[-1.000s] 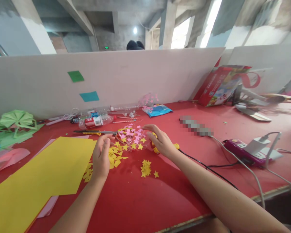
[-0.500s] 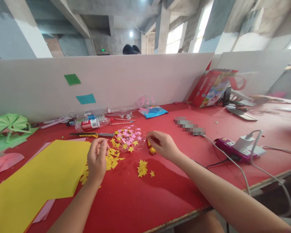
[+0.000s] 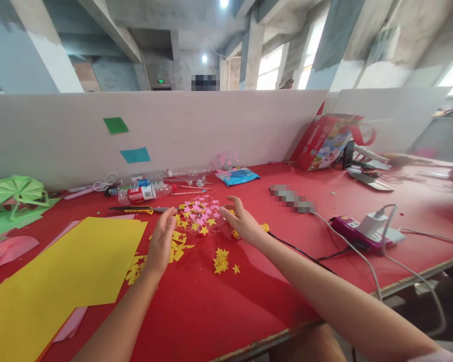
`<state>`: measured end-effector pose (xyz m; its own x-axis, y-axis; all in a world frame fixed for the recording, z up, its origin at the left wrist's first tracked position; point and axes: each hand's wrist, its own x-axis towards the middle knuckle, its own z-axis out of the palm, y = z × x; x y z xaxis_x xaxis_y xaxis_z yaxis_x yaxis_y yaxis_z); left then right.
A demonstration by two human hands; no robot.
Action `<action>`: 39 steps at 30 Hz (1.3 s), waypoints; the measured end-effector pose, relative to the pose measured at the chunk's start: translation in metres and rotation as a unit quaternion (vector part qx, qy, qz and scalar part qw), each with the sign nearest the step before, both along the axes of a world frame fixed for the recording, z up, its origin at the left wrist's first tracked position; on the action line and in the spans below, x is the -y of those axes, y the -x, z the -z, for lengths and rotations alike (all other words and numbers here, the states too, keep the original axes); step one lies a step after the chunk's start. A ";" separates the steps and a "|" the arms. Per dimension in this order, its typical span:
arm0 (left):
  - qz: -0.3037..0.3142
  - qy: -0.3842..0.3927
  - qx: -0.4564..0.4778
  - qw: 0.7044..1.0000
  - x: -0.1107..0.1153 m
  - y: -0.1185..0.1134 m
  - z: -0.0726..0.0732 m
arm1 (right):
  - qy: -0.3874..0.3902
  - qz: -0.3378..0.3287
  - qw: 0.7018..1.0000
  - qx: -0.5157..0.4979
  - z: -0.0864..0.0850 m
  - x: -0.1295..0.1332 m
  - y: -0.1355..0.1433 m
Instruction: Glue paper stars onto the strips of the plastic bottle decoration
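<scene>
A clear plastic piece covered with pink and yellow paper stars (image 3: 201, 213) rests on the red table between my hands. My left hand (image 3: 162, 244) is at its left side, fingers stretched out, with nothing visible in it. On the other side my right hand (image 3: 242, 221) has thumb and forefinger apart, close to the piece's right edge; whether it touches cannot be told. Loose yellow paper stars (image 3: 221, 261) lie in a small heap nearer me. Yellow paper scraps (image 3: 178, 247) lie beside my left hand. A yellow tool (image 3: 265, 228) with a black cord is partly hidden behind my right hand.
Yellow paper sheets (image 3: 86, 261) cover the left. Behind are scissors (image 3: 132, 209), a plastic bottle (image 3: 145, 192) and a blue packet (image 3: 237, 176). A purple power strip (image 3: 349, 231) with cables sits right. A white partition (image 3: 196, 125) stands across the back.
Both hands have moved in toward the star-covered piece, the left one forward and right, the right one leftward. Their fingers have opened out from a more closed pose.
</scene>
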<state>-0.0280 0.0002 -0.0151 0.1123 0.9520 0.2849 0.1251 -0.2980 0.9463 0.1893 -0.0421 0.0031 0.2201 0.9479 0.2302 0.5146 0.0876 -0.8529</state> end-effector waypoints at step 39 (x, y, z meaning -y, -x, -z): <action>0.155 -0.301 -0.233 0.912 0.060 -0.012 -0.021 | -0.100 -0.244 0.885 0.384 0.033 0.049 -0.001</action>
